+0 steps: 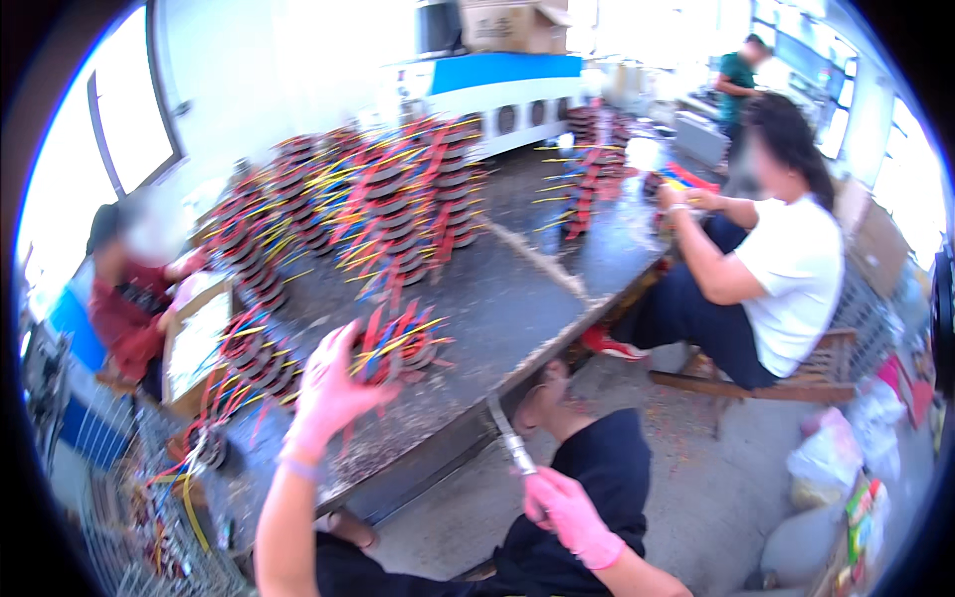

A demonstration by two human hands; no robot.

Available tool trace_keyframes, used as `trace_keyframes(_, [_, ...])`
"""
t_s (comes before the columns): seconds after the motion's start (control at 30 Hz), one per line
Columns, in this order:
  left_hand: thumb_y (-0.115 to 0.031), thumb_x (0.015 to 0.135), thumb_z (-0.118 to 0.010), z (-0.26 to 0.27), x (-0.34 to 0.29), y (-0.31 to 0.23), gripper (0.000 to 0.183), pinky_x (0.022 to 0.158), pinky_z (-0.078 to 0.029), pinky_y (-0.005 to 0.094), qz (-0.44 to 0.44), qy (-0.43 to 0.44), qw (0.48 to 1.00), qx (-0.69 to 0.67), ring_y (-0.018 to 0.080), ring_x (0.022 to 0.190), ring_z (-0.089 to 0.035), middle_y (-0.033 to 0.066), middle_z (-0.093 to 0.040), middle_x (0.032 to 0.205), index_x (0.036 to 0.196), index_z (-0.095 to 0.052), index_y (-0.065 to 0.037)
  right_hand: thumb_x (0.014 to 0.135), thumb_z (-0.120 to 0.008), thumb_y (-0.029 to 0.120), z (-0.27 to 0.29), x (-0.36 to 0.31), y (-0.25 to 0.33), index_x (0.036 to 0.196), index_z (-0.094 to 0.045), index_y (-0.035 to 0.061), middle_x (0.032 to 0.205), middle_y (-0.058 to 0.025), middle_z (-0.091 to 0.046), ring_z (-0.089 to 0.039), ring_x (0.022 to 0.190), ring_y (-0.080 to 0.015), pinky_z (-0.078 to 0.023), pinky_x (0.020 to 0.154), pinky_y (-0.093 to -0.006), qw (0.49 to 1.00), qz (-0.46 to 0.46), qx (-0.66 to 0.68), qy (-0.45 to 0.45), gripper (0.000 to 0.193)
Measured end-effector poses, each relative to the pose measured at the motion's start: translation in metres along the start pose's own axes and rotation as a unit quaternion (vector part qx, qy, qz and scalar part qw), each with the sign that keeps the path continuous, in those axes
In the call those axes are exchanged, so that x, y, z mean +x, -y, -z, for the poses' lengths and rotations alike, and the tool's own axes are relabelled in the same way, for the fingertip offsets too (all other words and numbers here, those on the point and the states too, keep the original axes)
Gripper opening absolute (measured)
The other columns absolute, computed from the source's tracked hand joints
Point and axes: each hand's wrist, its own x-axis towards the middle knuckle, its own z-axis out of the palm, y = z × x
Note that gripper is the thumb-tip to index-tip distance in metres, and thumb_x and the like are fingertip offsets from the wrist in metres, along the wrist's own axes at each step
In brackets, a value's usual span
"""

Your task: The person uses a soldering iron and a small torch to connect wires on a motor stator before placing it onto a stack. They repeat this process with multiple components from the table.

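My left hand [333, 388], in a pink glove, is raised at the table's near edge with fingers spread apart. Just beyond its fingers sits a motor winding core [408, 343] with red, yellow and blue wire leads; whether the fingertips touch it I cannot tell. Low at the right, my pink-gloved right hand [569, 512] is wrapped round a slim tool [517, 450]. This tool has a pale handle and a thin, bent tip pointing up at the table edge; blur hides its exact kind.
Tall stacks of wired cores [393, 219] cover the dark table [497, 289]. A shorter stack [257, 358] stands left of my hand. Co-workers sit at the left [129, 298] and right [766, 249]. An open box [199, 343] is beside the left one. Plastic bags [828, 453] lie at right.
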Motion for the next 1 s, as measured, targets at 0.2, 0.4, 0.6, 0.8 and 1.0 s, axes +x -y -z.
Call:
trace_keyframes(0.2, [-0.034,0.048,-0.092,0.021,-0.123,0.063,0.106,0.106,-0.041,0.0461,0.083,0.026,0.996,0.030,0.0382,0.123,-0.051,0.0206,-0.053,0.132,0.137,-0.047,0.001,0.106,-0.049,0.032,-0.036,0.006,-0.015,0.132,-0.060,0.0092,0.068,0.0071,-0.044,-0.036,0.056,-0.0029,-0.025,0.048,-0.0198,0.995,-0.027,-0.021,0.089,0.037])
trace_keyframes(0.4, [-0.033,0.046,-0.093,0.016,-0.165,0.082,0.108,0.104,-0.043,0.0449,0.114,0.072,0.990,0.039,0.0374,0.119,-0.053,0.0182,-0.054,0.128,0.142,-0.050,-0.008,0.106,-0.049,0.037,-0.047,0.002,-0.022,0.136,-0.057,0.0084,0.068,0.0061,-0.040,-0.034,0.059,-0.0043,-0.025,0.052,-0.0225,0.992,-0.024,-0.028,0.121,0.042])
trace_keyframes(0.6, [-0.040,0.052,-0.090,0.024,-0.170,0.083,0.109,0.106,-0.041,0.0465,0.133,0.119,0.982,0.062,0.0406,0.121,-0.050,0.0219,-0.052,0.131,0.149,-0.045,-0.016,0.106,-0.049,0.038,-0.065,0.003,-0.025,0.135,-0.057,0.0085,0.070,0.0055,-0.040,-0.035,0.062,-0.0050,-0.025,0.053,-0.0227,0.988,-0.019,-0.043,0.145,0.042])
trace_keyframes(0.8, [-0.045,0.055,-0.088,0.023,-0.169,0.081,0.109,0.108,-0.037,0.0491,0.128,0.135,0.978,0.096,0.0422,0.124,-0.047,0.0238,-0.049,0.134,0.150,-0.043,-0.017,0.106,-0.049,0.039,-0.064,0.008,-0.030,0.134,-0.059,0.0108,0.070,0.0057,-0.041,-0.036,0.062,-0.0054,-0.026,0.053,-0.0226,0.988,-0.024,-0.065,0.138,0.041])
trace_keyframes(1.0, [-0.047,0.056,-0.088,0.022,-0.169,0.081,0.110,0.108,-0.037,0.0499,0.120,0.138,0.977,0.112,0.0430,0.123,-0.047,0.0241,-0.049,0.134,0.151,-0.043,-0.017,0.105,-0.049,0.039,-0.063,0.009,-0.021,0.134,-0.059,0.0115,0.069,0.0052,-0.042,-0.036,0.061,-0.0053,-0.025,0.053,-0.0225,0.988,-0.050,-0.076,0.126,0.041])
